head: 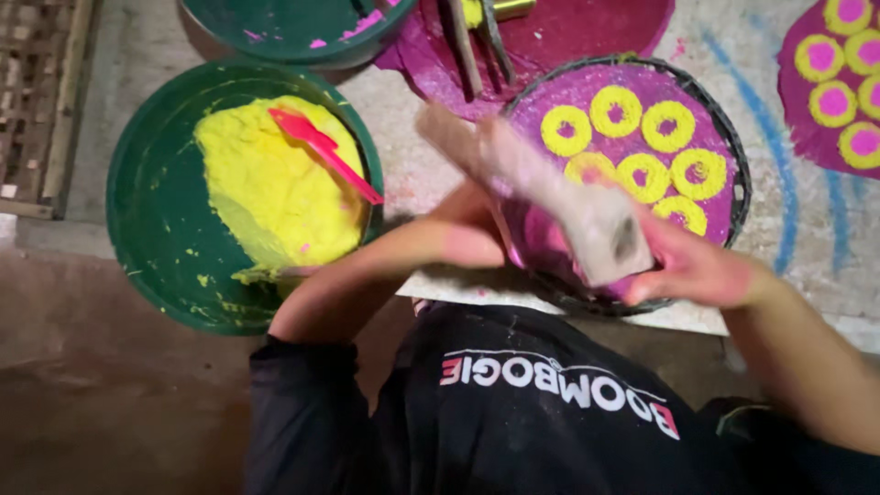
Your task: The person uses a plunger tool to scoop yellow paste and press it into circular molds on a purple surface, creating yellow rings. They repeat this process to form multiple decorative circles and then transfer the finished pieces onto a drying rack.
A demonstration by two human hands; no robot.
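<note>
My right hand (pixel 694 267) grips the near end of a pale, dusty wooden block (pixel 541 183), which is blurred and slants up to the left over a round black-rimmed tray (pixel 739 174). The tray holds magenta powder with several yellow rings that have pink centres. My left hand (pixel 467 234) is at the tray's left rim, partly hidden behind the block; I cannot tell what it grips.
A green tub (pixel 151 211) of yellow powder with a red scoop (pixel 323 151) stands at the left. A second green tub (pixel 293 27) sits at the top. Sticks lie on a magenta patch at top centre. More ringed patterns (pixel 839 82) cover the floor at right.
</note>
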